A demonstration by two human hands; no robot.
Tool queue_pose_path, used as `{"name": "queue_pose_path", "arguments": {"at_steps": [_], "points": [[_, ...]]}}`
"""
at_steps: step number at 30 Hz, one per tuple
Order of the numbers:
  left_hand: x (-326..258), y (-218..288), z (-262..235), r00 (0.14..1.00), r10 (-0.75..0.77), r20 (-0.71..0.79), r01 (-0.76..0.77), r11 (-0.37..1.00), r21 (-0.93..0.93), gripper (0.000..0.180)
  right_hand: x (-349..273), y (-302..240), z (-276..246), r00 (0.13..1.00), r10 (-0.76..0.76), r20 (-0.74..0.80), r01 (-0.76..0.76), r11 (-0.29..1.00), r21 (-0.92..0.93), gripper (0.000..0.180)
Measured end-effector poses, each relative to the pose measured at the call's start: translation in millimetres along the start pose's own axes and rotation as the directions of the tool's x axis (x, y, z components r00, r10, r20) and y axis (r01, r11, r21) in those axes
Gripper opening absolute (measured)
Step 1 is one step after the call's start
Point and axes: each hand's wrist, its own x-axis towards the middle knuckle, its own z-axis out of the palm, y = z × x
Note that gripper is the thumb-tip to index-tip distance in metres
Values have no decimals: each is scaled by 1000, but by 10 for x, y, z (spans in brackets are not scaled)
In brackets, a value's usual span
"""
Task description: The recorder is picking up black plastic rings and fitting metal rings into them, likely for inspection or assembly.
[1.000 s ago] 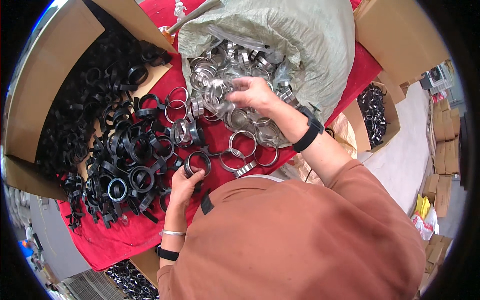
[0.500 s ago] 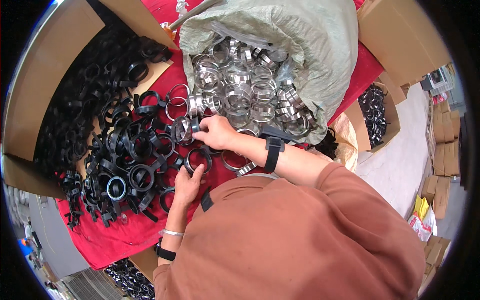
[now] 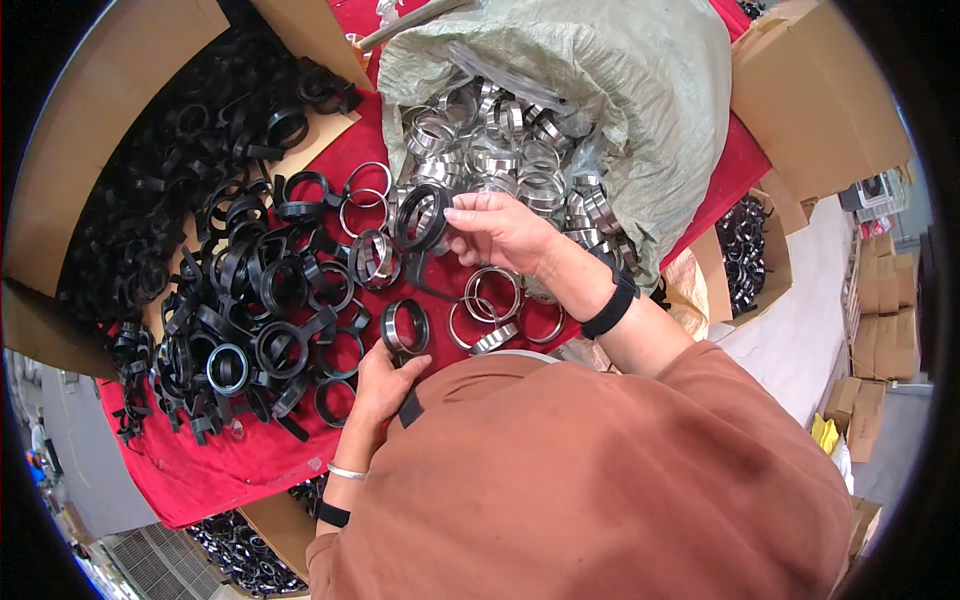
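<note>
My right hand (image 3: 500, 230) pinches a black plastic ring (image 3: 422, 217) by its right side, holding it above the front of the sack of metal rings. A tab or strap hangs from this ring's lower edge. Lower down, my left hand (image 3: 385, 382) holds a black ring with a silvery inner band (image 3: 404, 327), which stands tilted at its fingertips; some fingers are hidden behind it. Between the two lies a shiny metal ring (image 3: 375, 259) on the red cloth. Several thin metal rings (image 3: 492, 294) rest near my right wrist. A pile of black rings (image 3: 282, 350) spreads to the left.
A carton (image 3: 110, 120) of black rings lies at far left. The greenish woven sack (image 3: 660, 120) spills metal rings (image 3: 545, 185) onto the red cloth (image 3: 240, 465). At right stands an open carton (image 3: 780, 265) of dark parts; another box of parts (image 3: 245, 555) sits below the table edge.
My right hand has moved right and up, bringing a black ring away from the pile. The ring at my left hand is tilted more upright. The whole view has shifted slightly.
</note>
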Motion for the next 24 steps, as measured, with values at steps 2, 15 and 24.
{"name": "queue_pose_path", "arguments": {"at_steps": [2, 15, 24], "points": [[20, 15, 18, 1000, -25, 8, 26, 999, -22, 31, -12, 17, -54, 995, -16, 94, 10, 998, 61, 15], [106, -66, 21, 997, -49, -53, 38, 979, -199, 35, -12, 201, -135, 945, -70, 319, -61, 921, 385, 25], [152, -50, -17, 988, -135, 73, 150, 956, -253, 47, -66, 293, 166, 915, -402, -44, 4, 119, -993, 24]]}}
